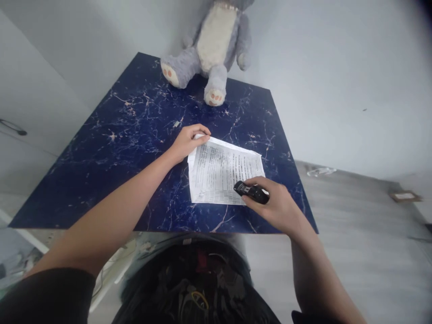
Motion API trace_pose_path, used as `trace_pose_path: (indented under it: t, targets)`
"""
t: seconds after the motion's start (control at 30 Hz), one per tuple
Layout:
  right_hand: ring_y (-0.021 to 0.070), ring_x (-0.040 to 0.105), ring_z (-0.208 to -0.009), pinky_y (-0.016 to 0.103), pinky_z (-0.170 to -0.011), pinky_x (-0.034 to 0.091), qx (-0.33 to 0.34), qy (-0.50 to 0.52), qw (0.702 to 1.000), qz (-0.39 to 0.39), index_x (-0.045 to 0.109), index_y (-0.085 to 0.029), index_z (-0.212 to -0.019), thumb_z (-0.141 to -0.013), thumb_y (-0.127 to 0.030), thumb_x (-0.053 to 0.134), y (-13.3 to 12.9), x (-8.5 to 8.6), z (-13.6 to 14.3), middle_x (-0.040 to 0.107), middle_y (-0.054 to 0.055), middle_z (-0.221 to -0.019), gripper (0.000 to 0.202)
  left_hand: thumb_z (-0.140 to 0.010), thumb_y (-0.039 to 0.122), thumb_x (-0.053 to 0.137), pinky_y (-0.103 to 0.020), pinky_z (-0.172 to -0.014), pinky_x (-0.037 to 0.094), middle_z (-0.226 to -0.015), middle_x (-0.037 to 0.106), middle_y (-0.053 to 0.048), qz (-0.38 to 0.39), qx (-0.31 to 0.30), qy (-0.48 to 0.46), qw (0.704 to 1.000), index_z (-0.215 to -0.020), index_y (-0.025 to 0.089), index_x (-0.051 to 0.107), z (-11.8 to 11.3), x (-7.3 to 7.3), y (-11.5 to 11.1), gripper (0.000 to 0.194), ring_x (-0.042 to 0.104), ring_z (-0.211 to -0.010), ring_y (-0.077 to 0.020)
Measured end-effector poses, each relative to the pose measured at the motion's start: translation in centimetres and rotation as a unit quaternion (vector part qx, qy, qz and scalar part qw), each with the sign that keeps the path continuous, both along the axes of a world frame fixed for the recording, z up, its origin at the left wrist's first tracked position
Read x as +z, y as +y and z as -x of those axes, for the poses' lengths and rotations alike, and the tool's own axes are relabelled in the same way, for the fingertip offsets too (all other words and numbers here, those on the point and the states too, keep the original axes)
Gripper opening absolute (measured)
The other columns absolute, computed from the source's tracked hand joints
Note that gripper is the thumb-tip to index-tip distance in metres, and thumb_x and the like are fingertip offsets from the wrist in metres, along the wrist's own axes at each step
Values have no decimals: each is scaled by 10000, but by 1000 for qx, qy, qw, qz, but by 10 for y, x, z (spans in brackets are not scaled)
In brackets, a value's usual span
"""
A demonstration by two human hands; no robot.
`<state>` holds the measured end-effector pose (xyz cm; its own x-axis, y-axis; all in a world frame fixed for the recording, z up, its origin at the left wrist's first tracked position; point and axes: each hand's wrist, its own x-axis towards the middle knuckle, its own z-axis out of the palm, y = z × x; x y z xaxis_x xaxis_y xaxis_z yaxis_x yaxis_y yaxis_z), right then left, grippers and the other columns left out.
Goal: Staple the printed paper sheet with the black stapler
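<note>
A printed sheet of paper (219, 173), with folded, creased edges, lies on the blue marble-patterned table (111, 180). My left hand (191, 140) holds its far left corner, thumb on top and fingers curled at the edge. In my right hand (275, 202) is a small black stapler (251, 192), gripped between thumb and fingers above the near right part of the sheet. The stapler's front end points left over the print. Whether it touches the paper I cannot tell. My right hand covers the sheet's near right corner.
A large grey and cream plush toy (216, 45) sits at the table's far edge against the wall. A small pale piece (176, 123) lies on the table beyond my left hand. On the floor to the right are a clear crumpled item (320, 171) and a brown-framed object (404, 196).
</note>
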<state>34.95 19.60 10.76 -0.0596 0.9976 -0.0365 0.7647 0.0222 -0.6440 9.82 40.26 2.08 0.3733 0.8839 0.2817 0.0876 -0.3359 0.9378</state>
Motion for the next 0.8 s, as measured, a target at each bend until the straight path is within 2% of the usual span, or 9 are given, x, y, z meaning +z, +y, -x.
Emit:
trace_pose_path:
  t: [0.1,0.2,0.3,0.37,0.6,0.8]
  targets:
    - [301,740,-897,476,-815,575,-28,22,999,-34,743,-296,-1056,-818,-340,758,-11,-6,0,783,51,-1013,243,-891,366,717,-348,-788,580,-914,747,-60,65,-35,-24,997,-1007,157,742,0,-2,-1,240,710,-853,-206]
    - [293,738,-874,480,-821,581,-61,40,996,-57,749,-294,-1082,-816,-322,753,-10,-10,-5,783,50,-1009,267,-901,414,727,-405,-813,611,-936,760,-104,119,-106,-36,987,-1032,139,744,2,1,-5,305,740,-900,-252]
    - [282,738,-861,474,-823,580,-74,54,994,-61,754,-291,-1097,-819,-306,746,-3,-11,-8,784,46,-1012,279,-884,377,764,-442,-872,623,-1011,774,-136,157,-174,-32,972,-1107,138,740,4,5,-9,327,758,-941,-274]
    - [283,738,-873,463,-814,576,-67,59,994,-60,758,-287,-1098,-817,-299,744,4,-10,-8,786,47,-1019,281,-878,342,775,-444,-892,625,-1056,776,-147,172,-199,-25,965,-1148,142,736,6,7,-10,338,762,-961,-281]
    - [230,680,-721,378,-651,509,-16,38,998,-56,732,-263,-1100,-821,-292,729,37,-1,-13,762,31,-890,280,-868,314,784,-452,-914,611,-1114,783,-146,208,-212,-44,954,-1179,152,746,9,3,-8,352,757,-984,-277]
    - [265,686,-846,413,-760,528,19,84,990,-116,739,-256,-1099,-802,-251,780,75,13,-13,753,54,-994,300,-881,298,729,-456,-903,605,-1060,791,-129,215,-208,-36,954,-1102,164,769,9,2,-7,261,760,-958,-267]
